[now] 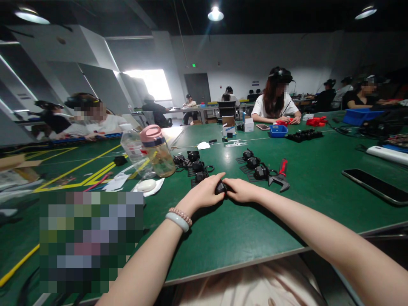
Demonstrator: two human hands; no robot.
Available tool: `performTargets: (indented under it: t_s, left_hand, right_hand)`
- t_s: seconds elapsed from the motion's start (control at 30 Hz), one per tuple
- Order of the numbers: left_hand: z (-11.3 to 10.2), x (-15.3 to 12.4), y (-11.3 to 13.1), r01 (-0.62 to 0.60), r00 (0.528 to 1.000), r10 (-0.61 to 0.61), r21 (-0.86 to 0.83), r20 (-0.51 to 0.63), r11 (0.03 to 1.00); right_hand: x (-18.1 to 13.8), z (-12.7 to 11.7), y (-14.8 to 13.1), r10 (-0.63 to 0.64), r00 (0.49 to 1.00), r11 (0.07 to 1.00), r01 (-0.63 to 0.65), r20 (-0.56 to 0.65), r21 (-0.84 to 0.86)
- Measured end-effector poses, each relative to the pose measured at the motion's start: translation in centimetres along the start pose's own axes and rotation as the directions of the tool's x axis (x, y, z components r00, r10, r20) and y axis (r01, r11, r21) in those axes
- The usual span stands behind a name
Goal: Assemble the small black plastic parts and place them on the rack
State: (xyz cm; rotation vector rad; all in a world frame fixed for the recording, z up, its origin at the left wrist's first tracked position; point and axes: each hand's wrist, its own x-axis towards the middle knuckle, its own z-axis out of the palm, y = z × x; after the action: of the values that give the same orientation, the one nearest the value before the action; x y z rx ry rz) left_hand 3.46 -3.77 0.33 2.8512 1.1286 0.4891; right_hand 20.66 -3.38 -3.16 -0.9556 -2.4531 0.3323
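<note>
My left hand is closed round a small black part low over the green table. From the other side, the fingers of my right hand pinch the end of this part; its exact kind is too small to make out. Just beyond my left hand lies a group of black parts on flat slatted pieces. A similar group of black parts lies beyond my right hand. Beside it rests an adjustable wrench with a red and black handle.
At left stand a pink-lidded bottle and a clear plastic jug, with a white round object nearby. A phone lies at right. Across the table, a person handles red parts beside a blue bin.
</note>
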Motion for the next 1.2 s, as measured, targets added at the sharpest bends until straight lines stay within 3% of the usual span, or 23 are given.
performTargets:
  t_s: [0.63,1.2]
  left_hand:
    - [0.5,0.3,0.2,0.142,0.99,-0.143,-0.163,0.005,0.976]
    - [1.4,0.5,-0.5,0.085,0.996,-0.087,-0.177,-0.007,0.981]
  right_hand:
    - [0.0,0.3,0.2,0.011,1.0,0.998,-0.011,0.004,-0.056]
    - [0.0,-0.1,-0.1,0.011,1.0,1.0,-0.011,0.006,-0.01]
